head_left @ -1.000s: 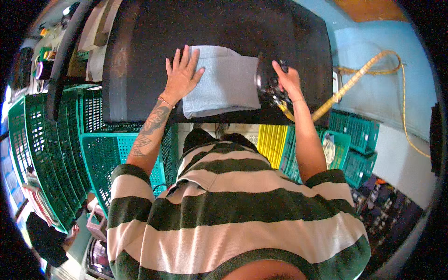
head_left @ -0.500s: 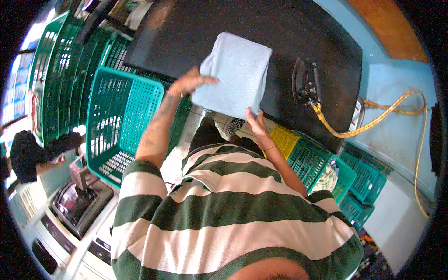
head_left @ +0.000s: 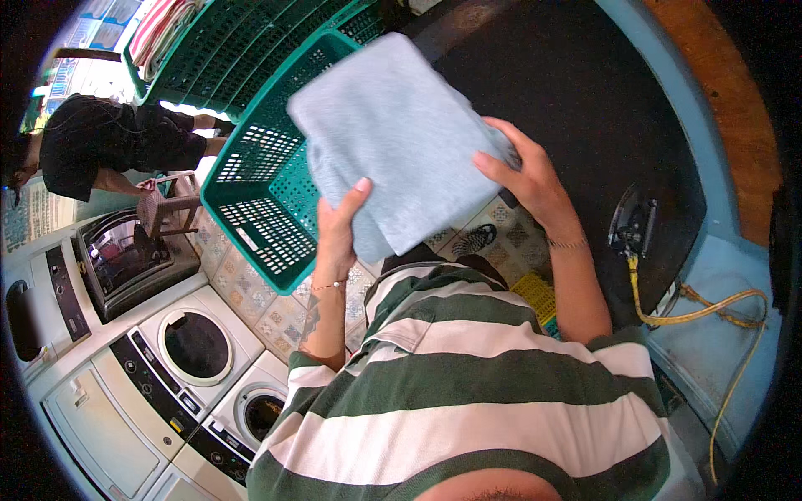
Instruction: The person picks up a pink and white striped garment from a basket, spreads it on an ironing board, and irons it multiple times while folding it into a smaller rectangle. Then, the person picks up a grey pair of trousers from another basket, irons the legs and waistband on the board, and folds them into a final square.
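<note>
A light blue-grey folded cloth [head_left: 409, 142] is held up in front of me, partly over the green plastic basket [head_left: 276, 159]. My left hand [head_left: 338, 230] grips its near left edge, thumb on top. On the right edge, my right hand [head_left: 530, 175] has its thumb and fingers closed round the cloth. The fingers beneath the cloth are hidden. Right of my right hand, a dark iron [head_left: 632, 221] with a yellow cord [head_left: 702, 313] stands on the black-topped table [head_left: 576, 92].
More green baskets [head_left: 251, 54] stand at the far left, one holding striped cloths [head_left: 161, 37]. A person in black [head_left: 104, 138] is at the left beside a small brown stool [head_left: 171, 200]. White washing machines [head_left: 196, 342] line the lower left. A yellow basket [head_left: 535, 296] sits below the table.
The folded cloth has moved from the table's edge leftward to the green basket, carried in both hands. My view has turned left, bringing the washing machines and the person further into sight.
</note>
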`<move>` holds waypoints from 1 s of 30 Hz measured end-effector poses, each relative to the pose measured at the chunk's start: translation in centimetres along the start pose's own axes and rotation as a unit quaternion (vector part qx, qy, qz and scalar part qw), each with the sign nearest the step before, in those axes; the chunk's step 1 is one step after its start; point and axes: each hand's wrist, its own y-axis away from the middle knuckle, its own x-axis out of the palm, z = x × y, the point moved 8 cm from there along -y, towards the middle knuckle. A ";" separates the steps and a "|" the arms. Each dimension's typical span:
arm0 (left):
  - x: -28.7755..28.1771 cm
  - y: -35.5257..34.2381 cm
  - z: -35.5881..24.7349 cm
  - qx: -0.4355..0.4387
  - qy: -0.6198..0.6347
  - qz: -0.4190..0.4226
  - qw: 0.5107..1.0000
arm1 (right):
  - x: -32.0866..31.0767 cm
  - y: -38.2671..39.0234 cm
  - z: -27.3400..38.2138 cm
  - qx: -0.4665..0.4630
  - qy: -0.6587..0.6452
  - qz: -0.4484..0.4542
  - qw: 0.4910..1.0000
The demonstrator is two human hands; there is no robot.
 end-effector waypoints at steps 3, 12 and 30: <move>-5.4 -3.9 -1.8 0.092 -0.020 -0.030 0.995 | 5.2 -6.6 -3.5 0.053 0.009 0.014 0.998; -9.5 -12.8 8.2 -0.059 -0.490 -0.041 0.869 | -2.6 -4.4 -9.6 -0.050 0.338 -0.298 0.891; 32.6 17.6 32.3 0.082 -0.462 0.687 0.555 | -9.4 72.2 -33.7 0.289 0.173 -0.770 0.541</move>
